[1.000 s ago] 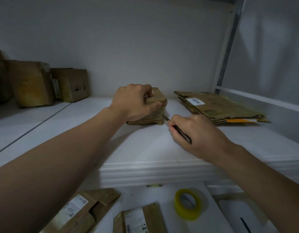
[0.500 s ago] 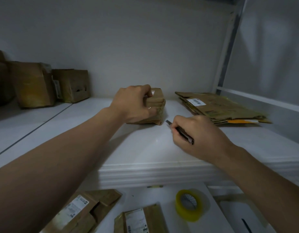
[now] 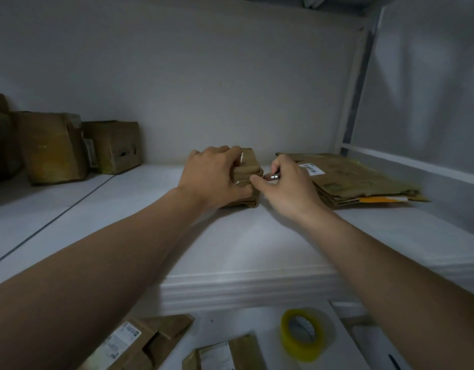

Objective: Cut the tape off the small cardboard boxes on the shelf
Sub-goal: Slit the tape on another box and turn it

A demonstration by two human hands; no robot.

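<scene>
Left hand grips small brown cardboard box; right hand pinches slim metal-tipped cutter at its right edge; flattened brown cardboard stack just right, white shelf runs forward to its lip

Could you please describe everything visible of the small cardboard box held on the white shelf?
The small brown cardboard box is creased and dented, with a pale glint, perhaps tape, on top. It sits on the white shelf near the back wall. The left hand grips it from the left, hiding most of it. The right hand holds a slim metal-tipped cutter at its right side; whether the blade touches is unclear.
</scene>
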